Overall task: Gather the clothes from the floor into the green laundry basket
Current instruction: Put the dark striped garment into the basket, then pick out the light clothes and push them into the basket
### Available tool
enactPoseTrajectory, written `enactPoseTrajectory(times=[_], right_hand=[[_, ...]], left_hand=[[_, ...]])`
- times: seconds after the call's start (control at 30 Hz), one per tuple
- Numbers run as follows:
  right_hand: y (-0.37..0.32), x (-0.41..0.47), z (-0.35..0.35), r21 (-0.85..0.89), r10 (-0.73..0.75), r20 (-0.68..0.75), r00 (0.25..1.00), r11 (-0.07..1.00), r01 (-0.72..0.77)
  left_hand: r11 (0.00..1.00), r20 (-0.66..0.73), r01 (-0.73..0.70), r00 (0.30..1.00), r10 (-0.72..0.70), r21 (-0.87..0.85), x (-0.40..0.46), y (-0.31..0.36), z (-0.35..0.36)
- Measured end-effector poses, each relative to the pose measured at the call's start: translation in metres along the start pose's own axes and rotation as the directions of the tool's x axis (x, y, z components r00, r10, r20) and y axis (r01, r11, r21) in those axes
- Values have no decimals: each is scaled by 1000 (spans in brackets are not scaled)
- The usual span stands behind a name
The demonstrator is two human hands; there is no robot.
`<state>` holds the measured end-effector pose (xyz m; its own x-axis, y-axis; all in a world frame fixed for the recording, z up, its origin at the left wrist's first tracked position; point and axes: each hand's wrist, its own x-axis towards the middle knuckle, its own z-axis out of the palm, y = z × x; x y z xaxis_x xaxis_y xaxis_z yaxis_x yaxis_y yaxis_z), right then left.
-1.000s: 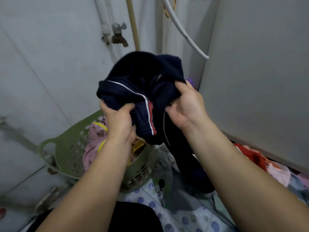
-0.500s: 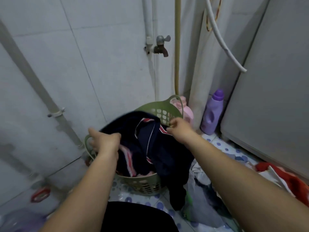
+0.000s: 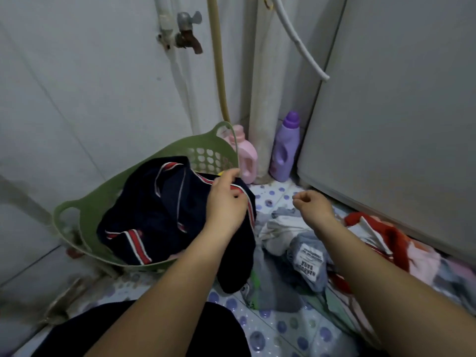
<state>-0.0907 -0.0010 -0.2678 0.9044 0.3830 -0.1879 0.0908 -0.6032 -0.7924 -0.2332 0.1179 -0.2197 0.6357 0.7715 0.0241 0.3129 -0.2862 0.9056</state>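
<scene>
The green laundry basket (image 3: 87, 222) stands against the tiled wall at left. A navy garment with red and white stripes (image 3: 154, 210) fills it, and one end hangs over the near right rim onto the floor. My left hand (image 3: 226, 199) rests on that garment at the basket's right side, fingers curled on its striped edge. My right hand (image 3: 313, 204) hovers loosely closed and empty above a pile of clothes on the floor: grey and white pieces (image 3: 283, 238) and a red garment (image 3: 386, 235).
A pink bottle (image 3: 246, 155) and a purple bottle (image 3: 286, 148) stand in the corner behind the basket. A grey appliance (image 3: 399, 124) walls off the right side. A tap (image 3: 185, 34) and pipes run up the wall. The floor is dotted tile.
The navy garment went from held up in both hands down into the basket. My right hand has let go and moved right over the floor pile; my left hand has moved to the garment's right edge.
</scene>
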Motion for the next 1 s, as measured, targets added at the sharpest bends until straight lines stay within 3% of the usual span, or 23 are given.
enactPoseTrajectory(times=[0.1, 0.27, 0.37, 0.6, 0.77, 0.83, 0.93, 1.0], right_hand=[[26, 1, -21, -152, 41, 53, 998, 988, -32], [80, 4, -55, -252, 125, 7, 992, 960, -119], [111, 2, -57, -282, 237, 9, 972, 933, -225], [158, -1, -8, -405, 405, 205, 891, 864, -299], [153, 6, 16, -367, 507, 54, 860, 811, -455], [152, 13, 18, -365, 513, 20, 858, 803, -471], [140, 21, 15, -430, 448, 65, 892, 819, -380], [120, 28, 10, -332, 372, 98, 923, 887, -322]], left_hand=[[1000, 146, 13, 989, -10, -16, -9, 3, 40], [994, 304, 110, 946, -110, 17, -18, -3, 100], [988, 352, 155, 923, -154, 23, -21, -13, 122], [961, 404, 252, 872, -277, 114, -24, -32, 155], [936, 463, 287, 814, -350, 202, -17, -47, 155], [923, 469, 309, 796, -383, 230, -12, -54, 152], [913, 506, 308, 761, -406, 268, -8, -57, 147], [921, 539, 283, 748, -387, 269, -5, -56, 146]])
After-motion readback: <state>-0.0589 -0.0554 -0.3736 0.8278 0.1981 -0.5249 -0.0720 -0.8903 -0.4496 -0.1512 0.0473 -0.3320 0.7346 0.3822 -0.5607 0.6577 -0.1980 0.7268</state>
